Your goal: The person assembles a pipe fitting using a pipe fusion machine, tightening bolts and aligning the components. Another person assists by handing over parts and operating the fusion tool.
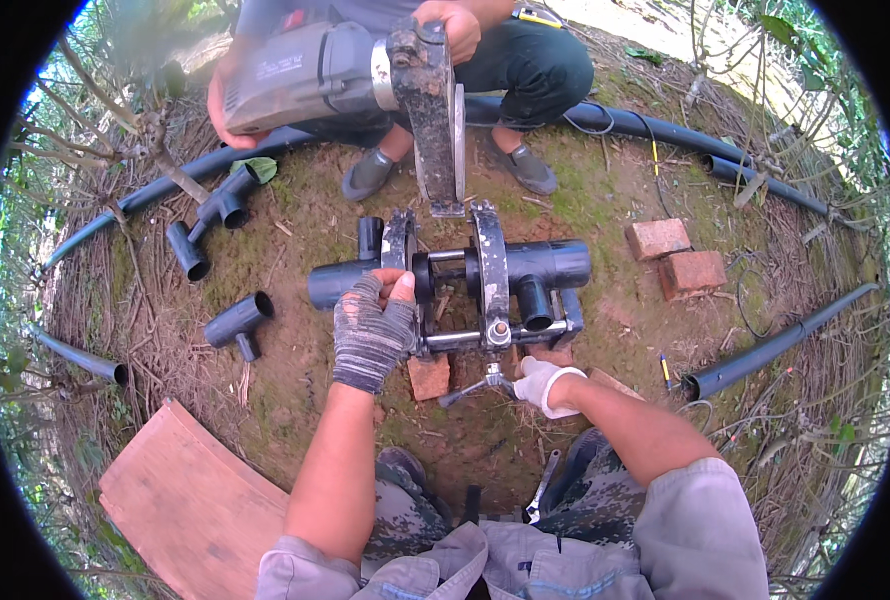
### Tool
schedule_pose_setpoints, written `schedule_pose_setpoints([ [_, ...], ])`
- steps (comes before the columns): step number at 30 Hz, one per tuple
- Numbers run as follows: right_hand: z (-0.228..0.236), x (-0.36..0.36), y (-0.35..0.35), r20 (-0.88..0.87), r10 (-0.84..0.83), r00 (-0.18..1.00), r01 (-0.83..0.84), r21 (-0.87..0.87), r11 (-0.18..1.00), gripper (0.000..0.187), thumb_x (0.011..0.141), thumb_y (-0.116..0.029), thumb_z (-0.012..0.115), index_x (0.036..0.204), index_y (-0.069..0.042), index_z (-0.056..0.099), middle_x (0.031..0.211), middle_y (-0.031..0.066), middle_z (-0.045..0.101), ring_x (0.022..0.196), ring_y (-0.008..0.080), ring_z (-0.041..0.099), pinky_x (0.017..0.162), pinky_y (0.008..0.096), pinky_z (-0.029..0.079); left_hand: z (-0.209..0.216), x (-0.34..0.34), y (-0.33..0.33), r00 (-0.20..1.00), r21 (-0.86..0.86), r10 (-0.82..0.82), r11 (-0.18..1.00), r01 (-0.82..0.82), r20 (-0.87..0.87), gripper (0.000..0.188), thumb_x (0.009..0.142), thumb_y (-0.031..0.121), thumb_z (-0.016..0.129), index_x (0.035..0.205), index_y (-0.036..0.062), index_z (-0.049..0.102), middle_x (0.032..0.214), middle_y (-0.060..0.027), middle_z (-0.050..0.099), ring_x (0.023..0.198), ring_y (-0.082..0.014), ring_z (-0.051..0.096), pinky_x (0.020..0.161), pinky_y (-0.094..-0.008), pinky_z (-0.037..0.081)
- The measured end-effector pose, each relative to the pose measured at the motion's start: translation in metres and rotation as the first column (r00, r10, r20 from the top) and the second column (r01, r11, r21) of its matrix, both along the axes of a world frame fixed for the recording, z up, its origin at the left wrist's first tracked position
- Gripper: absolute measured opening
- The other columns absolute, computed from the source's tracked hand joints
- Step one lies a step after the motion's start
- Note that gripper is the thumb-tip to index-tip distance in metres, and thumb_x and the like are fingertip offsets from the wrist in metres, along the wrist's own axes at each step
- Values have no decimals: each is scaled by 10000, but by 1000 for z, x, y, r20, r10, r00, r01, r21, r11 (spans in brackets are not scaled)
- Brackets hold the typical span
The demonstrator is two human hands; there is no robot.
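A metal pipe clamp frame with a left clamp ring [399, 238] and a right clamp ring [489, 262] stands low over the ground. Black tee fittings sit in both rings, a left tee [340, 284] and a right tee [561, 263], their ends facing each other across a gap. My left hand [373, 330], in a striped grey fingerless glove, is closed at the left ring, thumb and fingertips by the tee's end. Low in front, my right hand [545, 385], in a white glove, is closed on the clamp's screw handle [485, 384]; its fingertips are partly hidden.
Opposite me a crouching person holds a power tool [305, 75] with a flat head [437, 130] above the clamp. Loose black tees [237, 322] lie left, bricks [657, 239] right. A wooden board [190, 500], long pipes [780, 340] and a wrench [543, 485] lie around.
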State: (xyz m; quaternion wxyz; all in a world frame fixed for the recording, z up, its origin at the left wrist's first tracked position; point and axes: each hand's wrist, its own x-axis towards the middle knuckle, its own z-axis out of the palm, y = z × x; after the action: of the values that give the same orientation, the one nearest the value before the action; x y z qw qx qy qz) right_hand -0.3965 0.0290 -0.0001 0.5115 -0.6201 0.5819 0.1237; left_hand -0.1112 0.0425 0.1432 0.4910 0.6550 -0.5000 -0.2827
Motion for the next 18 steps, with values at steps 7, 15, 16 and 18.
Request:
schedule_pose_setpoints([
  [7,26,26,8,-92,203,975,-212,-113,971,374,976,-322,594,1231,-52,562,1122,235,681,1083,411,661,918,471,504,-30,37,-4,941,222,-38,974,-40,336,379,934,267,733,1207,10,677,1017,-165,717,922,-280,698,849,-394,555],
  [15,45,35,9,-190,338,922,-368,-155,917,385,985,-325,590,1225,-24,586,1147,259,688,1092,419,666,935,476,515,-46,33,-3,943,249,-90,969,8,321,406,944,223,721,1267,-11,650,1016,-175,723,926,-300,703,859,-396,552],
  [16,45,37,8,-192,331,924,-363,-172,916,385,987,-327,591,1215,-17,588,1135,268,689,1085,423,667,930,481,515,-49,33,-3,937,220,-81,975,5,338,392,948,211,721,1259,-17,652,978,-155,725,885,-276,706,829,-382,557],
  [18,44,34,12,-205,296,933,-336,-202,920,389,990,-332,591,1196,-2,592,1111,286,691,1071,431,670,919,492,515,-54,32,-5,912,219,-114,975,27,394,400,945,198,726,1273,-17,645,1006,-156,724,887,-270,706,831,-380,558],
])
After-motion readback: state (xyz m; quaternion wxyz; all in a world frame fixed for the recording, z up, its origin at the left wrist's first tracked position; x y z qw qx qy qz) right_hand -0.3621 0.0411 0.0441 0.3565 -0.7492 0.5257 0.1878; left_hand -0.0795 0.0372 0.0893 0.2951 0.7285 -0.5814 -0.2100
